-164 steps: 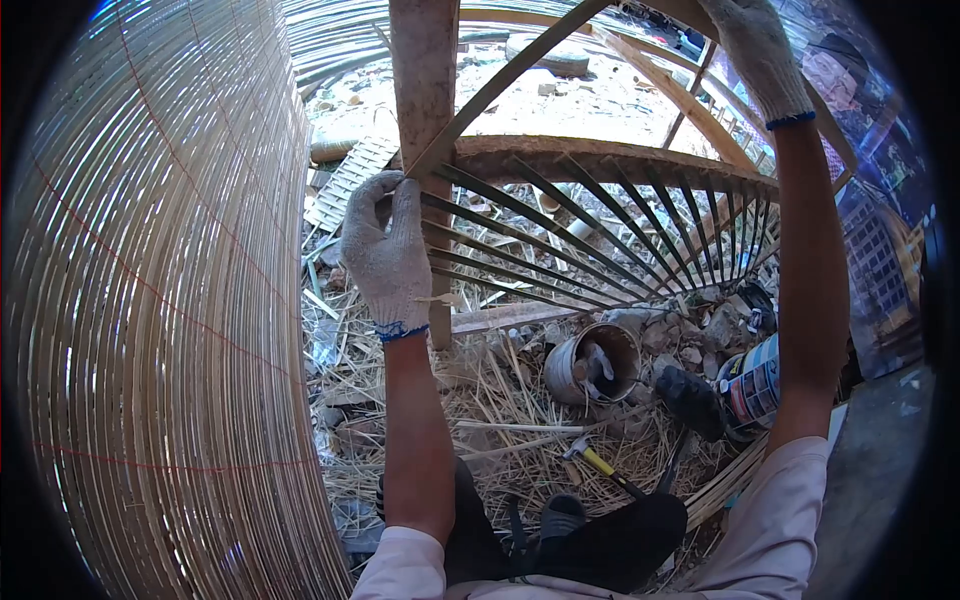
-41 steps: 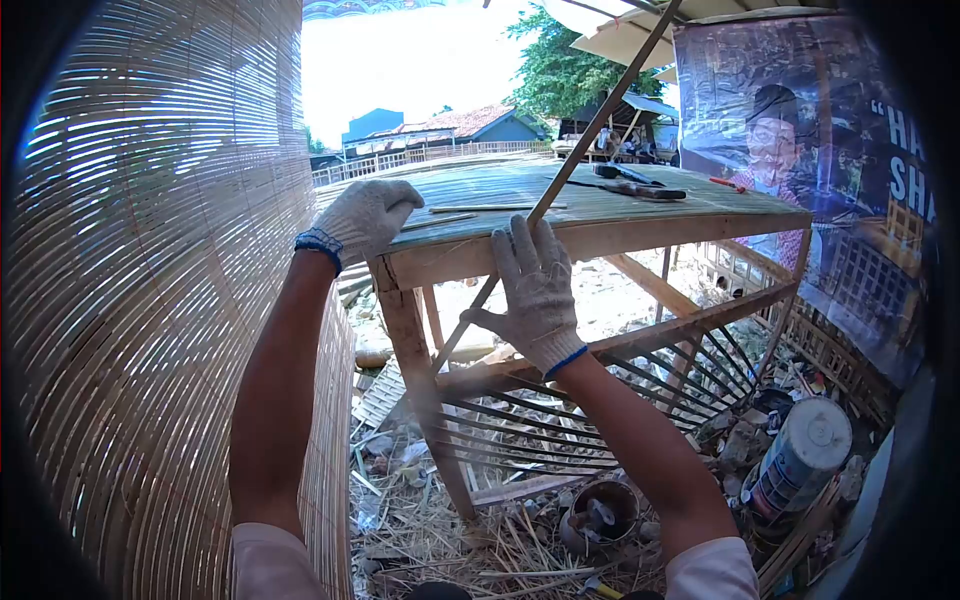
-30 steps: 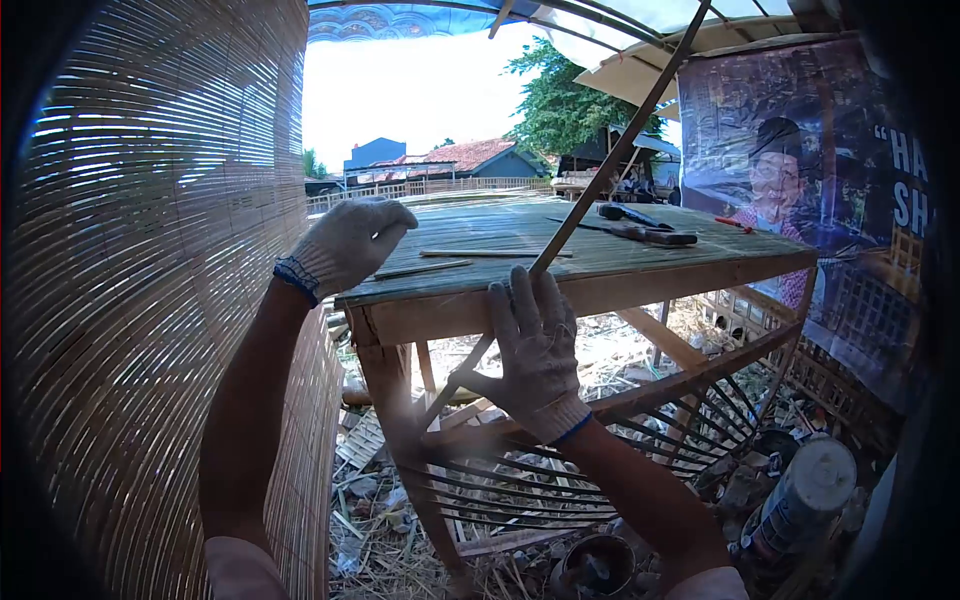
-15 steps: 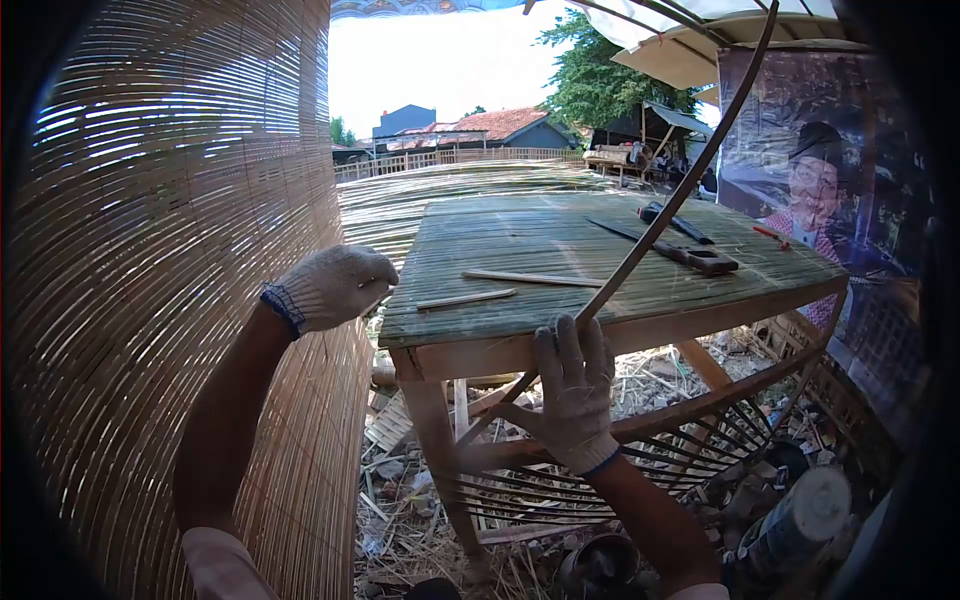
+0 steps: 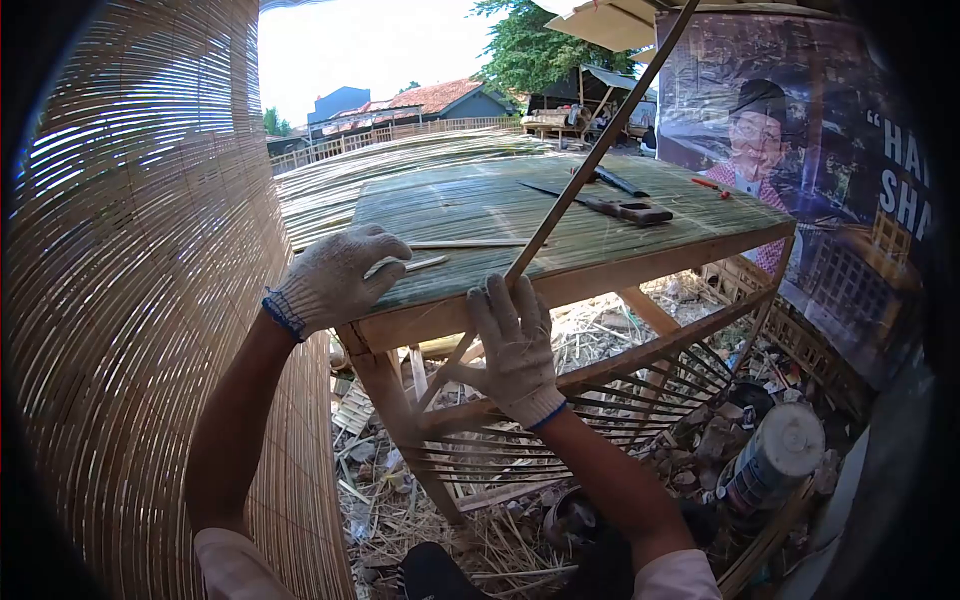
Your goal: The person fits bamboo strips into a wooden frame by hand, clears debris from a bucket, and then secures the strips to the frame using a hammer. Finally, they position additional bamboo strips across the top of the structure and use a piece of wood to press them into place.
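My right hand (image 5: 512, 340), in a white knit glove, lies with fingers stretched against a long wooden strip (image 5: 590, 165) at the table's front edge. The strip slants from low left, behind this hand, to the upper right. My left hand (image 5: 345, 275), gloved too, hovers by the table's near left corner, thumb and fingers apart with nothing between them. Close to its fingertips, a short pale stick (image 5: 425, 264) and a longer stick (image 5: 470, 243) rest on the slatted bamboo tabletop (image 5: 450, 200). Further back lies a handsaw (image 5: 640, 212).
A tall bamboo blind (image 5: 150, 300) hangs along my left side. Behind the saw lies a dark tool (image 5: 622, 182), with a red-handled tool (image 5: 712, 185) near the right edge. Slatted bars (image 5: 620, 410) span below the table. A bucket (image 5: 790, 440) stands among rubble at lower right.
My left hand has moved right, over the tabletop's near corner, and its fingers have spread. My right hand stays against the strip. The view has turned right and down.
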